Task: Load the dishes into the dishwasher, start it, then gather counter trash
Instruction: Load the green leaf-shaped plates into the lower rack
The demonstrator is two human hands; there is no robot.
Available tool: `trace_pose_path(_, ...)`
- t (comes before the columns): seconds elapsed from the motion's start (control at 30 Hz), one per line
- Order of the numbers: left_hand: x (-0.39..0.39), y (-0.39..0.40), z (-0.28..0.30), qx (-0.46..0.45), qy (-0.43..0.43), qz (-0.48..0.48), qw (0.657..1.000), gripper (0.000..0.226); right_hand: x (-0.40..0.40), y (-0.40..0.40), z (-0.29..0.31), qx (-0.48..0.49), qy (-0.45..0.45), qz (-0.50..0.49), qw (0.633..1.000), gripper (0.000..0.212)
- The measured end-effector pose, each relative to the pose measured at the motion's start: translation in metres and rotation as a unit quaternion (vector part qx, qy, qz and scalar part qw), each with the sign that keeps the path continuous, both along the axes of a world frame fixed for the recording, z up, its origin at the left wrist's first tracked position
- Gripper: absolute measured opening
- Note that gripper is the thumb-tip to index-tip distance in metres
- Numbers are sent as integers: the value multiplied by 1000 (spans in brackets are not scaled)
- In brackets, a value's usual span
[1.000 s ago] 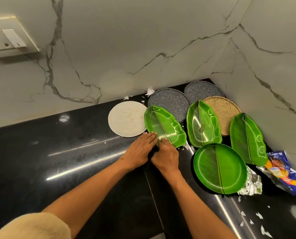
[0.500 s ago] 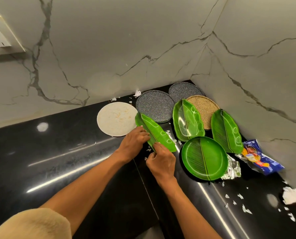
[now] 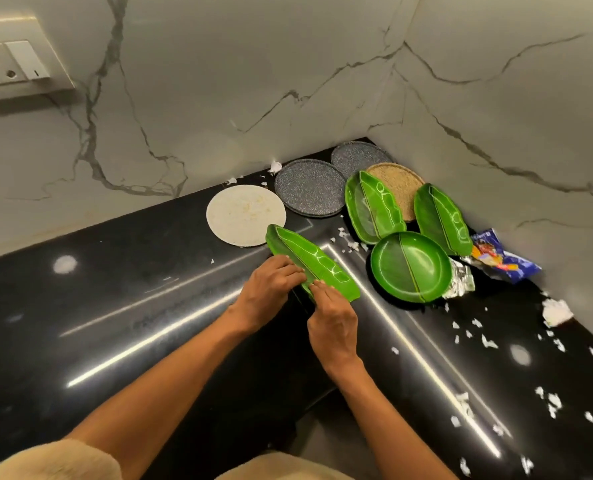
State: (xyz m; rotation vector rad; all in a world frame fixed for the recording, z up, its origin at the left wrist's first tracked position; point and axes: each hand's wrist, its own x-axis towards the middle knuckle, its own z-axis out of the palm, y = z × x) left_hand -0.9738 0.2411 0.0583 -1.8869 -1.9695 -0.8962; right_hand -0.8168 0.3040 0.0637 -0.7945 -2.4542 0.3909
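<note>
Marble-veined walls are meeting in a corner above a glossy black worktop (image 3: 115,306), and a socket plate (image 3: 14,62) is sitting high on the left wall. Both hands are gripping one leaf-shaped green plate (image 3: 309,261) near the middle of the view: the left hand (image 3: 271,292) is curling its fingers (image 3: 290,270) over the near long edge, and the right hand (image 3: 333,320) is pinching the near end, its fingers (image 3: 321,289) closing narrowly on the rim. That plate is tilting up on its long edge, its far tip lying just beside a round white plate (image 3: 245,214); whether its lower edge is touching the worktop cannot be told.

Behind them, two speckled grey plates (image 3: 309,195) are lying flat toward the corner, one behind the other, with a round tan plate (image 3: 400,183) to their right. A second leaf-shaped plate (image 3: 371,206) is overlapping the tan one, and a third leaf-shaped plate (image 3: 442,218) is lying to its right, near the wall. A round green plate (image 3: 411,266) is resting in front of these two. Crumpled foil (image 3: 461,278) is touching its right rim, and a blue snack wrapper (image 3: 502,261) is lying just beyond, against the wall. White paper scraps (image 3: 554,311) are scattering across the right side of the worktop, and a few are lying between the held plate and the round green one.
</note>
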Motion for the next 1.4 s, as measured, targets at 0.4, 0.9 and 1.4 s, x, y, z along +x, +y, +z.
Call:
trace_pose_path(0.4,73,-62,16,-22,32,-196,980,29,95,-118,9,-4,14,-166,986,50)
trace_pose_path(0.9,242,-125,17,-44,58,-451,889,29,261,-265,0,1,6,-392,920,44)
trace_pose_path(1.4,421,-235,-7,-87,79,-597,794,36,403,-434,-23,-46,22,-535,843,41)
